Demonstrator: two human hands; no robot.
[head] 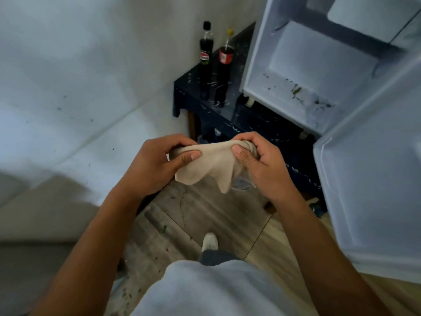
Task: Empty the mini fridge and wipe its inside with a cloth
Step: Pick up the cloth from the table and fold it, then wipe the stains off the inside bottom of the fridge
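Observation:
A beige cloth (209, 165) is stretched between my two hands in front of me. My left hand (157, 165) pinches its left end and my right hand (259, 163) grips its bunched right end. The white mini fridge (319, 71) stands open at the upper right, with nothing on its floor except dark and greenish stains. Its door (373, 179) swings out toward me on the right. Two dark soda bottles (206, 58) (224, 74) stand left of the fridge on a dark blue table (189, 96).
White walls fill the left side. The floor below is grey wood-look planks (205, 213) with specks of dirt. My foot in a white shoe (209, 241) is on the floor. Some clear plastic item shows below my right hand, under the table.

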